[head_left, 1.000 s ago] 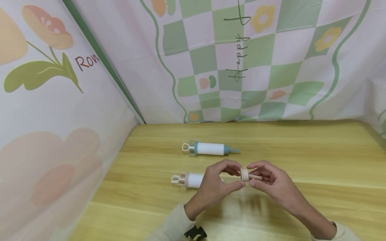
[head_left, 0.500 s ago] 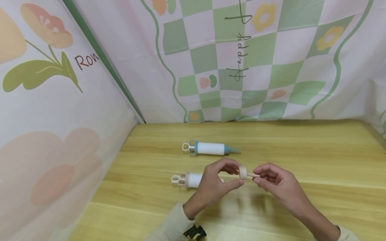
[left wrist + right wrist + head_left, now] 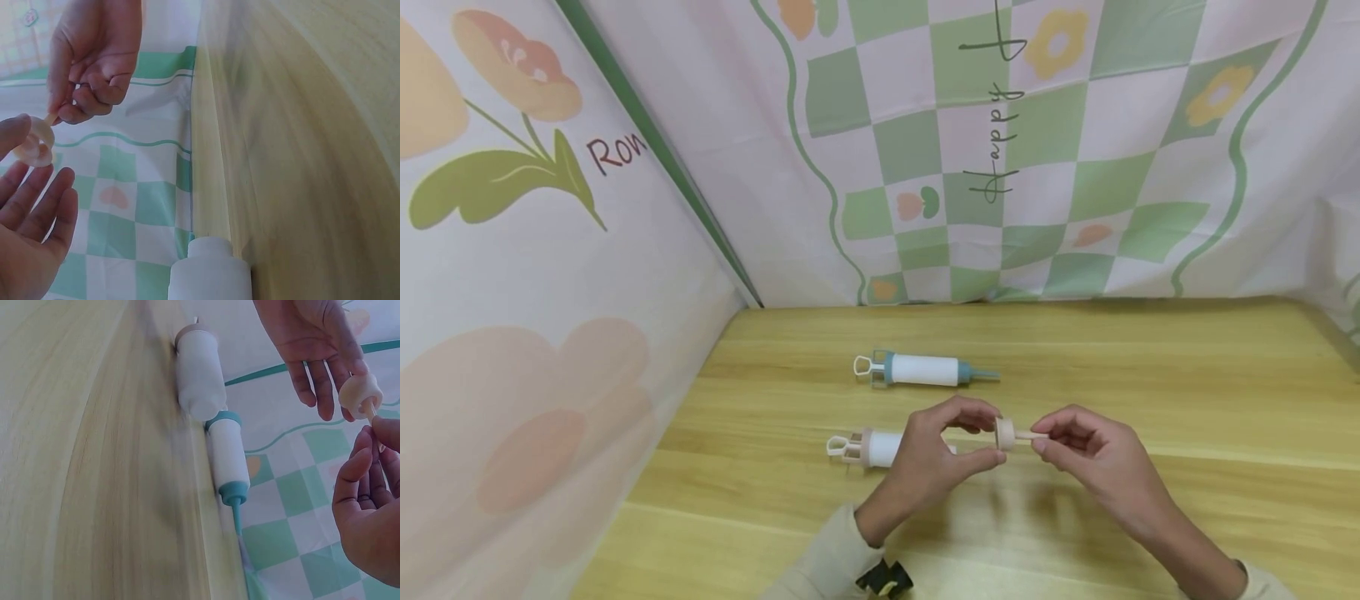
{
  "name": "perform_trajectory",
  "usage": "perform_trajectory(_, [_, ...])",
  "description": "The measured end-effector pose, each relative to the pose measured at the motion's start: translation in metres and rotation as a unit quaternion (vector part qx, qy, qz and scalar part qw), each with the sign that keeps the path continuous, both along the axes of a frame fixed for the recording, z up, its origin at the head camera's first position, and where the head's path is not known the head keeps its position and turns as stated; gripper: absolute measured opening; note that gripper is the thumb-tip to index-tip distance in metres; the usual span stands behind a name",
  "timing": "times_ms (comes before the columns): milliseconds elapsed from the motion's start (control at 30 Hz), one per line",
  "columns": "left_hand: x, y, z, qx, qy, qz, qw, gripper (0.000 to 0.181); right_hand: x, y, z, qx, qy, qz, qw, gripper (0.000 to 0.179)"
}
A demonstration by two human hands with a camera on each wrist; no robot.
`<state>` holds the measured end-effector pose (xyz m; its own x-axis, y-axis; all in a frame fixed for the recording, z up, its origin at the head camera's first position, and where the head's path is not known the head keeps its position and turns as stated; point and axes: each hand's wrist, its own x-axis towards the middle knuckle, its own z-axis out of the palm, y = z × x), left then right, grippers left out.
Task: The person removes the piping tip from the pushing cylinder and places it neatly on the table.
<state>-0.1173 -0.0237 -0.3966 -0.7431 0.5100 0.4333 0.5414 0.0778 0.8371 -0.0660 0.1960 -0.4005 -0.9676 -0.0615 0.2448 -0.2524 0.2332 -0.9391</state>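
Note:
Between my hands, above the table, is a beige nozzle cap (image 3: 1004,434) with a thin spout pointing right. My left hand (image 3: 938,450) holds the round cap part between thumb and fingertips. The spout's far end is pinched by thumb and fingers of my right hand (image 3: 1105,457). In the left wrist view the cap (image 3: 36,142) shows its hollow side. Below and left lies a beige-and-white syringe-like barrel (image 3: 883,450) with a pull handle, partly hidden behind my left hand. Its front end shows a bare white neck (image 3: 210,247) in the left wrist view.
A teal-and-white syringe-like tool (image 3: 923,370), with its spout on, lies further back on the wooden table (image 3: 1225,400). Patterned cloth (image 3: 970,167) hangs behind the table and on its left side. A black object (image 3: 886,577) sits by my left sleeve.
My right hand has slid right along the spout, from beside the cap to the spout's tip. The cap has shifted slightly left. Over the last half second little has moved.

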Motion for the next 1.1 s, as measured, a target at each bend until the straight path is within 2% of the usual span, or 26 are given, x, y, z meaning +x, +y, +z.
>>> perform_trajectory(333, [0.001, 0.001, -0.002, 0.003, -0.003, 0.016, 0.9999, 0.036, 0.0, -0.002, 0.002, 0.003, 0.012, 0.002, 0.9999, 0.009])
perform_trajectory(733, [0.002, 0.003, -0.003, 0.011, -0.012, 0.021, 0.9996, 0.036, -0.001, -0.006, 0.001, 0.001, 0.015, -0.002, 0.9999, 0.007])
perform_trajectory(1100, [0.002, 0.004, -0.007, 0.028, -0.008, 0.02, 0.9994, 0.036, -0.001, -0.011, 0.0, -0.014, 0.001, -0.003, 0.9999, 0.007])
